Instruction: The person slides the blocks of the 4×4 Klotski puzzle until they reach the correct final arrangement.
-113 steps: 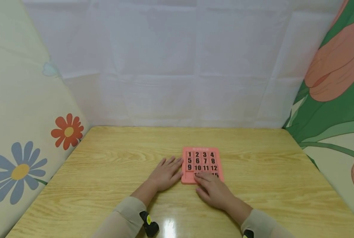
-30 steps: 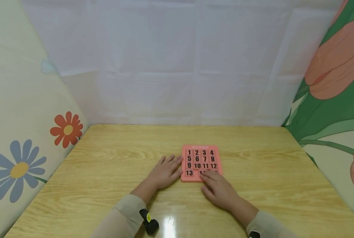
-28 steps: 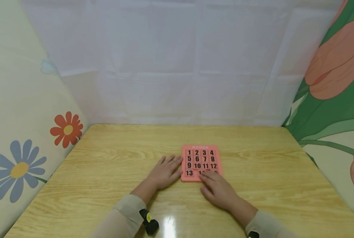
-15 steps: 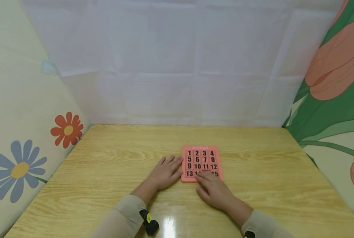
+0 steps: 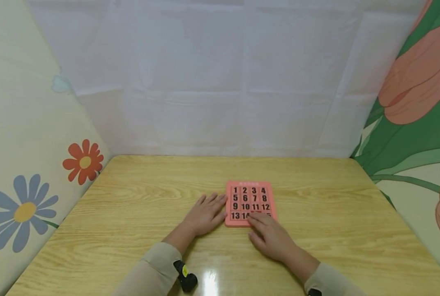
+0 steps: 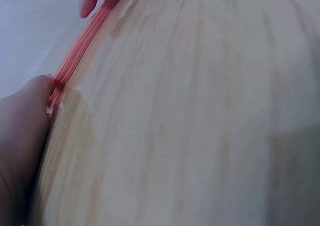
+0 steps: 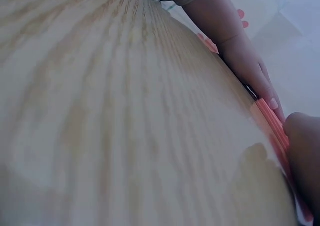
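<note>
A pink number slide puzzle (image 5: 248, 183) lies flat on the table, black numerals on its tiles. The rows read 1 to 4, 5 to 8 and 9 to 12; below them 13 and 14 show at the left and part of 15 at the right. My left hand (image 5: 205, 216) rests on the table with fingers spread, its fingertips at the puzzle's left edge. Extended fingers of my right hand (image 5: 271, 238) touch the bottom row and hide its middle right part. In the right wrist view, the left hand (image 7: 245, 58) lies along the puzzle's side (image 7: 270, 120).
The wood-grain table (image 5: 131, 181) runs back to a white cloth (image 5: 205, 82). Flower-printed cloths stand at the left (image 5: 24, 123) and right (image 5: 419, 123). A black device (image 5: 186, 279) is strapped at the left sleeve cuff.
Tile 13 has slid left into the bottom-left corner, then 14 followed beside it. My right hand has since shifted slightly right along the bottom row. The left hand stays in place.
</note>
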`<state>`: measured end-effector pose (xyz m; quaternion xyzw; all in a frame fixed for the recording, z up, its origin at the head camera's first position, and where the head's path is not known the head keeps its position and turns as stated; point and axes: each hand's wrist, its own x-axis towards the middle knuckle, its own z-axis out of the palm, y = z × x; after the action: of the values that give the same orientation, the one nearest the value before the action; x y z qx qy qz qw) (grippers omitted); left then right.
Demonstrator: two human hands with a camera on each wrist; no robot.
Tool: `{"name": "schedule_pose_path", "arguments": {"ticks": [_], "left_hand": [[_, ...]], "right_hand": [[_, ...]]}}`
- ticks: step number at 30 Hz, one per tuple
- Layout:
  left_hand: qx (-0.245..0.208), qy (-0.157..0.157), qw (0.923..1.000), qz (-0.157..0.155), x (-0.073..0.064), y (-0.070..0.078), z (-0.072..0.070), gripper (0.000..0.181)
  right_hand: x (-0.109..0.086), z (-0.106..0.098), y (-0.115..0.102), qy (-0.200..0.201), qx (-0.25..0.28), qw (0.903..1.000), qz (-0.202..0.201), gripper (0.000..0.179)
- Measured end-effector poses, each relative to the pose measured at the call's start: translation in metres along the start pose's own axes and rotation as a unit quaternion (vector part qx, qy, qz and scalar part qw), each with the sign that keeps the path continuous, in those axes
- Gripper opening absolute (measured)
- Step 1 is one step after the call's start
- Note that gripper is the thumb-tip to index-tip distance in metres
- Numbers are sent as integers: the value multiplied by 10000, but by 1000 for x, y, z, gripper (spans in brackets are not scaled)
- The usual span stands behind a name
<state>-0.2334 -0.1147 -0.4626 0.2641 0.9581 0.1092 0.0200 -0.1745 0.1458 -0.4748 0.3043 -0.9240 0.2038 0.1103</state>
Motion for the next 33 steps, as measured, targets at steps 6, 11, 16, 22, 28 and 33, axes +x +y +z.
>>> {"name": "schedule_pose_path", "arguments": {"ticks": [6, 11, 16, 22, 28, 33], "left_hand": [[-17, -3, 10000, 18, 0, 1, -1, 61], [-2, 19, 10000, -1, 1, 0, -1, 61], [-10, 0, 10000, -18, 1, 1, -2, 61], [-30, -27, 10000, -14, 1, 1, -2, 61], [-6, -25, 10000, -12, 1, 0, -1, 61], [-7, -35, 10000, -4, 1, 0, -1, 61]], "right_hand": [[-12, -6, 14, 254, -55, 9995, 168, 45], [-20, -12, 23, 427, -137, 9986, 285, 45], [-23, -12, 27, 466, -230, 9982, 314, 44], [-24, -12, 27, 369, -235, 9982, 403, 43], [-22, -12, 24, 124, -160, 9982, 565, 44], [-19, -11, 19, -2, -79, 9983, 578, 45]]}}
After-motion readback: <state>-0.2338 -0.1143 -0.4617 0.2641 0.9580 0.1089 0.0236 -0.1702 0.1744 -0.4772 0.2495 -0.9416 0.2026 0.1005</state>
